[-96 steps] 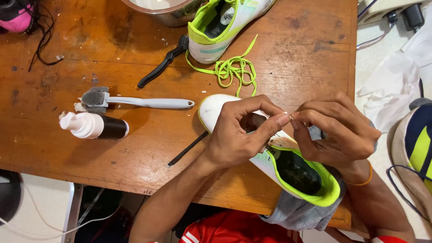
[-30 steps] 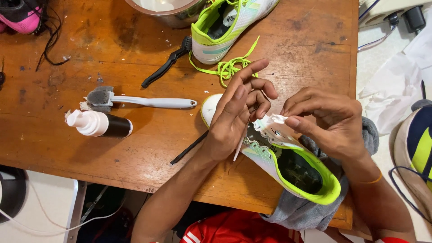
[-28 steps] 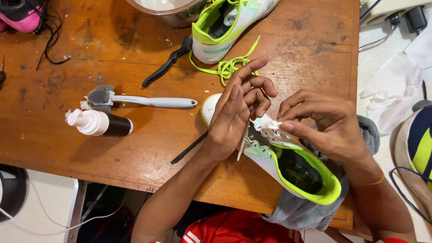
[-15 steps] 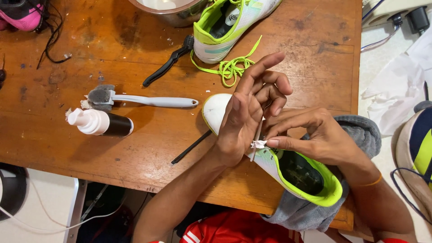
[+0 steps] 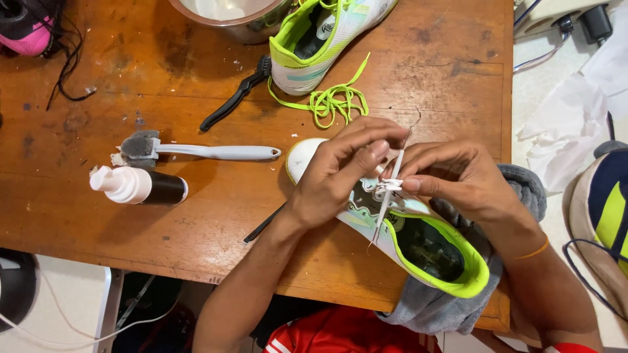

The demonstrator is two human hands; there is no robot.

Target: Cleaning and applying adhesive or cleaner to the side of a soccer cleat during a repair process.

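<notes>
Clearly, the left hand (image 5: 333,180) and the right hand (image 5: 458,176) were both pinched narrow on a white lace (image 5: 387,196) above the near shoe (image 5: 418,238), which lay on a grey towel (image 5: 451,307) at the counter (image 5: 196,222) edge. Nearby lay a white brush (image 5: 203,151) and a pump bottle (image 5: 137,186)

Reaching in from the near edge, both bare forearms angling toward the middle of the view. Left hand (image 5: 333,180) lying palm down, fingers curled, thumb and forefinger pinching together at their tips. Right hand (image 5: 458,176) arching beside it, fingers bent, fingertips meeting the left's in a tight pinch. Right wrist bending inward, wearing a thin orange band.
</notes>
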